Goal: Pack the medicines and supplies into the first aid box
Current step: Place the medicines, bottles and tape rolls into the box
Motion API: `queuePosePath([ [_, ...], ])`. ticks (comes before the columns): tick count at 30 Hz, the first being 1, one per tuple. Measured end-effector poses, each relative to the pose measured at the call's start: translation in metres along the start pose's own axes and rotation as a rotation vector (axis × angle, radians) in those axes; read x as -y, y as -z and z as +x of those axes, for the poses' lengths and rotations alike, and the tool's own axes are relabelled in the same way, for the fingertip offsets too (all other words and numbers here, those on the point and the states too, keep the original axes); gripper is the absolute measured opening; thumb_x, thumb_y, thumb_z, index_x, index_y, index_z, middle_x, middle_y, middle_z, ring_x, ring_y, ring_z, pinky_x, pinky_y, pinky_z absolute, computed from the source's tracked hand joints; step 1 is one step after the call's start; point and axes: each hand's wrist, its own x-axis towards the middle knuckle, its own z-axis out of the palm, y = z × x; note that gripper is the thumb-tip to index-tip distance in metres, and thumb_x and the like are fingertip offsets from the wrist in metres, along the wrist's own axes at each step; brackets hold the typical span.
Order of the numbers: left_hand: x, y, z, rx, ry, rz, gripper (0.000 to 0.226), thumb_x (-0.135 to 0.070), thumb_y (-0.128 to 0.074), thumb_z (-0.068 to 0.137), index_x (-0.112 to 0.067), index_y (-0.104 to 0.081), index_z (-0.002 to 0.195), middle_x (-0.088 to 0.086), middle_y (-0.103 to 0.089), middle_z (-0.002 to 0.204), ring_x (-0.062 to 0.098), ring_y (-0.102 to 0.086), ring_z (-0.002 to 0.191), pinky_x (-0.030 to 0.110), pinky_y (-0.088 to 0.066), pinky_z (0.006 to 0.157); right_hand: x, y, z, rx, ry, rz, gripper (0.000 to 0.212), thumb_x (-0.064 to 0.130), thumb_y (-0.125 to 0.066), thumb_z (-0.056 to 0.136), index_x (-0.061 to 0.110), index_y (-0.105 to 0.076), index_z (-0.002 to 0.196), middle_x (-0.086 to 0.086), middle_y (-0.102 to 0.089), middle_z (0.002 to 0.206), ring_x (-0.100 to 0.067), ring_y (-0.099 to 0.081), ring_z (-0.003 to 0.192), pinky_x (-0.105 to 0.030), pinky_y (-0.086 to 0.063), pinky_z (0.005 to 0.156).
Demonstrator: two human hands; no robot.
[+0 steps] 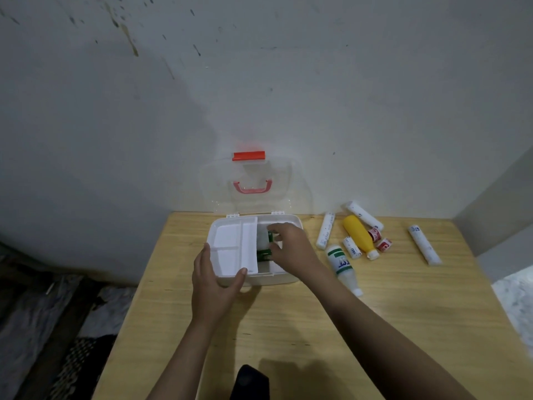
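The white first aid box [285,277] stands open on the wooden table, its clear lid [253,183] leaning upright against the wall. A white divided tray [233,246] covers the box's left half. My left hand [215,287] grips the tray and the box's front left corner. My right hand [291,246] reaches into the box's right half, fingers closed around a green-and-white item [266,246] partly hidden by them. To the right of the box lie a white bottle with green print [343,267], a yellow bottle [359,236], several white rolls [326,230] and two small red-and-white items [379,239].
The table [317,327] backs onto a stained grey wall. Its left edge drops to a dark cluttered floor. One white roll [424,245] lies apart near the right edge. A black object [249,382] sits at the table's near edge.
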Motion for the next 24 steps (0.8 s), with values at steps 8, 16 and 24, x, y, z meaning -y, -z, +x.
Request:
queuePosePath([
  [8, -0.001, -0.001, -0.001, -0.005, -0.003, -0.028, 0.095, -0.043, -0.073, 0.074, -0.023, -0.018, 0.148, -0.002, -0.027, 0.149, 0.022, -0.031, 0.135, 0.034, -0.039, 0.092, -0.067, 0.033, -0.06, -0.391, -0.083, 0.001, 0.022, 0.009, -0.066, 0.081, 0.008, -0.067, 0.103, -0.008, -0.068, 0.1, -0.015, -0.059, 0.086, -0.013, -0.039, 0.072],
  [16, -0.001, -0.001, -0.001, -0.01, -0.006, -0.021, 0.094, -0.043, -0.074, 0.074, -0.023, -0.019, 0.147, 0.002, -0.03, 0.147, 0.025, -0.033, 0.133, 0.04, -0.044, 0.092, -0.129, 0.005, -0.115, -0.363, -0.348, -0.308, 0.062, 0.021, -0.08, 0.064, 0.008, -0.057, 0.12, -0.016, -0.065, 0.094, -0.032, -0.061, 0.075, -0.04, -0.053, 0.06],
  [24, -0.001, 0.0, -0.001, -0.004, 0.008, -0.025, 0.093, -0.043, -0.074, 0.074, -0.024, -0.019, 0.146, 0.002, -0.031, 0.146, 0.025, -0.034, 0.132, 0.044, -0.046, 0.093, -0.116, 0.014, -0.116, -0.636, -0.212, -0.027, 0.024, -0.003, -0.073, 0.075, -0.002, -0.066, 0.097, -0.015, -0.07, 0.08, -0.025, -0.064, 0.065, -0.028, -0.051, 0.06],
])
